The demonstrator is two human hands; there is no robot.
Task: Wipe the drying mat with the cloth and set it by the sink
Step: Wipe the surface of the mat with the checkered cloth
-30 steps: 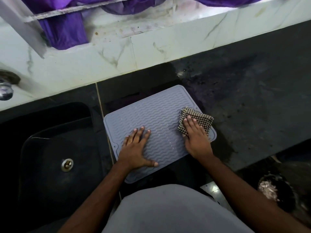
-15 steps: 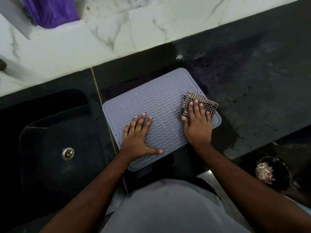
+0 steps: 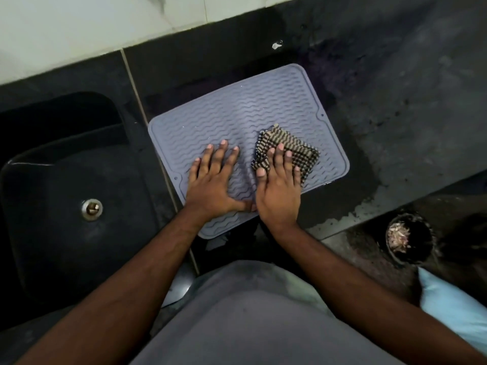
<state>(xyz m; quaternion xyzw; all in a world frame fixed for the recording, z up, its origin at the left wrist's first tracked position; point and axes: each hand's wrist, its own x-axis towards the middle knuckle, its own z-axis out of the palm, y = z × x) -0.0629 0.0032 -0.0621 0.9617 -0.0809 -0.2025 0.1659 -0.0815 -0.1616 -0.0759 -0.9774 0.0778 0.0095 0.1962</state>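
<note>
A grey ribbed drying mat [image 3: 237, 111] lies flat on the dark counter, just right of the black sink [image 3: 63, 196]. My left hand [image 3: 213, 183] presses flat on the mat's near left part, fingers spread, holding nothing. My right hand [image 3: 279, 191] rests on a folded checked brown cloth [image 3: 292, 148] and presses it onto the mat's right half. The two hands sit side by side, thumbs nearly touching. Part of the cloth is hidden under my fingers.
The dark stone counter [image 3: 395, 101] stretches to the right, wet and stained. A pale marble wall ledge [image 3: 79, 30] runs along the back. A dark bowl with scraps [image 3: 403, 238] sits low on the right, beside a light blue object [image 3: 453, 309].
My right hand has slid the cloth leftward from the mat's right edge toward its middle, close to my left hand. The view has tilted further down.
</note>
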